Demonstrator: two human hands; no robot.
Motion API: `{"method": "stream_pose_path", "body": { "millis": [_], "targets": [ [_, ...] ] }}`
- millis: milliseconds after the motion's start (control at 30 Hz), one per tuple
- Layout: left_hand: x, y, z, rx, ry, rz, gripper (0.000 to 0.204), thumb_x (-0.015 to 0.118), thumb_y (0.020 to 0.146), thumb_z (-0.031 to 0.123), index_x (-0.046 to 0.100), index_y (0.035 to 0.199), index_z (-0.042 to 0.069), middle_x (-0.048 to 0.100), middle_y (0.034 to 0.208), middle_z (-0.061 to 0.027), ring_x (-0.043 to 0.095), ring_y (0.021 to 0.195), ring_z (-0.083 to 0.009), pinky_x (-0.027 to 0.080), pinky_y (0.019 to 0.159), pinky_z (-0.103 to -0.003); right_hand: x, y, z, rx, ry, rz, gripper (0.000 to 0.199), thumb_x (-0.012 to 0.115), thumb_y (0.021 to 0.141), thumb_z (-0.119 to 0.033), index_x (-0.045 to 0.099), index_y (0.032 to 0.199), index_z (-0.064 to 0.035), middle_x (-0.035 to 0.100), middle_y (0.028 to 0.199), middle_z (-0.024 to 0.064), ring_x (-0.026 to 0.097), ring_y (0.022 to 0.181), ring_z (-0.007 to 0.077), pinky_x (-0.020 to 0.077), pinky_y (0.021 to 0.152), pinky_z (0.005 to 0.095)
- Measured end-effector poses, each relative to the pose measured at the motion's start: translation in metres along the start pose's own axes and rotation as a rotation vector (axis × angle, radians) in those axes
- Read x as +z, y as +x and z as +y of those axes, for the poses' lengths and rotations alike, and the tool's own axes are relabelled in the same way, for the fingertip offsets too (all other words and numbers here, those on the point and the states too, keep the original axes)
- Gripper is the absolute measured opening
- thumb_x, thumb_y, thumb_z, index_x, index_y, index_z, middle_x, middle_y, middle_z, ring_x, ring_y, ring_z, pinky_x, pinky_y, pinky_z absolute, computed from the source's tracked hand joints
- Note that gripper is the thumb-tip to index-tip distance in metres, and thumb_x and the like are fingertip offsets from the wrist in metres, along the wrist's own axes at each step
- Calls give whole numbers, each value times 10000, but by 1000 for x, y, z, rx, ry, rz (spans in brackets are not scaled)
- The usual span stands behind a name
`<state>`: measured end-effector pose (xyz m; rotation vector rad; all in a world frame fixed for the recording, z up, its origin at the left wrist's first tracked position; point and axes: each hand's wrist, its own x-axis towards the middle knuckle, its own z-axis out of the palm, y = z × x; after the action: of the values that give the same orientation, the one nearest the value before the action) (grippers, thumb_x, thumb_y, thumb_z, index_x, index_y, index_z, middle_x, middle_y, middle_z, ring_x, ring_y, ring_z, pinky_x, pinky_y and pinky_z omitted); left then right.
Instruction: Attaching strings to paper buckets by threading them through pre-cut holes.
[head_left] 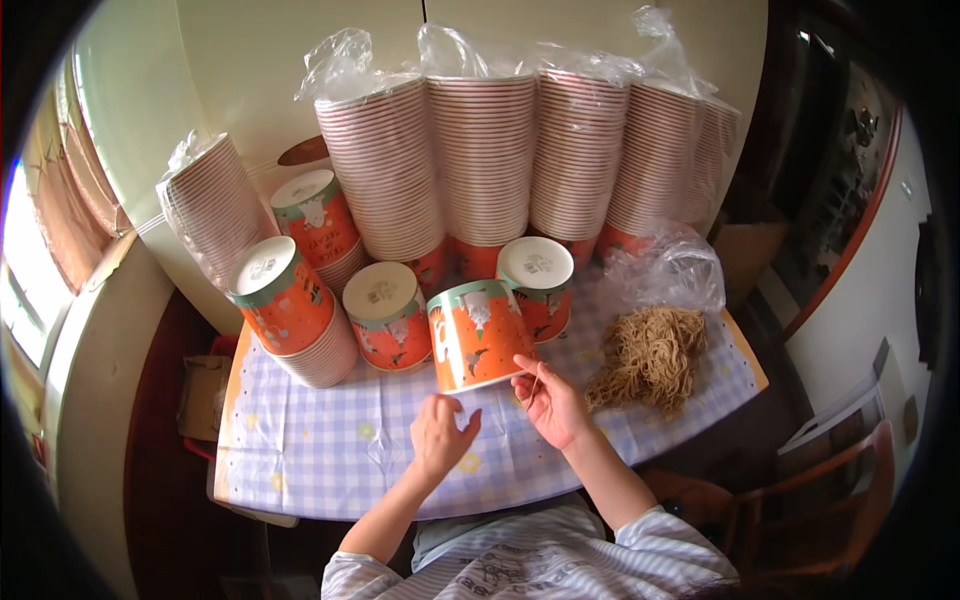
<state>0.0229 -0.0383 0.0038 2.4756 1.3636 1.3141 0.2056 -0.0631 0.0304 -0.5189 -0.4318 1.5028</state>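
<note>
An orange paper bucket (478, 335) with a green band and cartoon figures stands tilted at the table's middle, its white rim toward me. My right hand (556, 408) grips its lower right edge, fingers at the rim. A thin brown strand seems to show by those fingers, too fine to make out. Just below the bucket's lower left edge is my left hand (441, 438), back upward, fingers loosely curled and thumb apart. I see nothing in it, though its fingertips are partly hidden. A tangled heap of brown twine (655, 360) lies right of my right hand.
Matching upturned buckets stand close behind: one left (385, 318), one right (545, 288), with a nested stack (300, 310) farther left. Tall plastic-wrapped bucket stacks (482, 160) line the back. A crumpled clear bag (668, 268) lies behind the twine. A checked cloth (330, 450) covers the table.
</note>
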Motion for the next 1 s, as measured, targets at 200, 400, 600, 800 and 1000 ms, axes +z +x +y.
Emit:
{"method": "stream_pose_path", "body": {
  "millis": [200,400,600,800,1000],
  "targets": [
    [0,36,-18,-44,-136,197,372,708,661,168,465,919,54,506,892,-120,551,614,-250,466,507,-341,7,25,-20,28,4,31,257,460,909,-179,554,1021,32,600,944,99,580,804,167,484,733,257],
    [0,58,-13,129,-64,-4,135,613,695,95,489,719,47,508,648,-89,544,517,-265,451,463,-364,10,49,-40,110,-99,2,312,421,923,-249,536,1088,-10,589,977,116,585,847,189,483,771,284],
    [1,69,-1,212,67,-23,162,575,680,73,519,831,74,514,693,-80,562,538,-232,465,461,-338,25,40,-39,84,-255,-174,319,417,925,-248,547,1085,-4,591,988,67,532,739,129,451,682,252],
    [3,82,2,415,173,-39,154,574,678,91,485,804,93,462,653,-44,533,549,-178,443,457,-302,40,38,-54,-89,-555,-285,359,443,917,-300,584,1043,5,470,732,-28,381,624,61,331,562,176],
    [5,86,1,411,148,-36,136,567,681,96,483,787,103,453,633,-36,525,536,-179,436,450,-303,50,66,-49,-179,-347,-293,217,520,882,-218,616,899,-24,611,986,59,518,768,82,440,723,230]
  ]
}}
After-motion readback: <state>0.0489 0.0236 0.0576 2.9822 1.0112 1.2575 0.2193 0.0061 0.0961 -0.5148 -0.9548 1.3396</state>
